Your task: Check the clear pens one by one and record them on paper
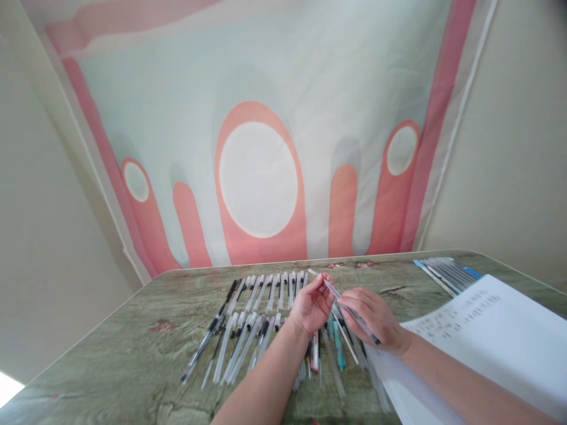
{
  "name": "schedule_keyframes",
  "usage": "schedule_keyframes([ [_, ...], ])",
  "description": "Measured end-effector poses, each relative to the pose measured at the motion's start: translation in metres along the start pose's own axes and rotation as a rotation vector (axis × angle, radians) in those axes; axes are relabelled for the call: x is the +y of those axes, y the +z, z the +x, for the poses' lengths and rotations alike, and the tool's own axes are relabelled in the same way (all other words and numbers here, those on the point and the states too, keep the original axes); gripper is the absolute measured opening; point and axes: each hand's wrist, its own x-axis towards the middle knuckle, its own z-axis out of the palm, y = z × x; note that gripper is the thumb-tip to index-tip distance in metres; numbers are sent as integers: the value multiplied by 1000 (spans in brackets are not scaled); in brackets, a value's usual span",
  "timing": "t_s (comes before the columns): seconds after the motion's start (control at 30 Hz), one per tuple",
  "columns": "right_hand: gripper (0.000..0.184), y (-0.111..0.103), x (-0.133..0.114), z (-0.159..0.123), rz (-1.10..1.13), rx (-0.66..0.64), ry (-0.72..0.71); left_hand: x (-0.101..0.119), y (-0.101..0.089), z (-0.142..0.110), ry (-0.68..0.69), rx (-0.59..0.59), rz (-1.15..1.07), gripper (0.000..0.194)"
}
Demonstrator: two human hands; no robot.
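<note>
A clear pen [351, 313] with a dark lower end slants between my two hands above the table. My right hand [374, 319] is closed around its shaft. My left hand [312, 306] is palm up, with thumb and fingertips pinched at the pen's upper end; whatever small part sits inside them is hidden. Past the left fingertips pokes a whitish end of a thin stick [312, 272]; I cannot tell whether it is held. Under the hands lie loose pens and tubes, including a teal pen [339, 348] and a red-and-white pen [315, 352].
Left of my hands, a back row of clear pens [269, 293] and a front row [239, 348] lie on the wood-patterned table [110, 348]. White paper with writing [487, 348] covers the right side. Behind it is a bundle of refills or pens [447, 274]. A patterned cloth [261, 71] hangs behind.
</note>
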Motion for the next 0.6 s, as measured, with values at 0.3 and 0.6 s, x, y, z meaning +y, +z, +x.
schedule_keyframes([
  [0.3,38,1,1,-2,-4,-9,3,0,-1,2,14,6,5,11],
  [0.6,36,2,1,-3,3,1,12,1,-4,1,56,18,78,10],
])
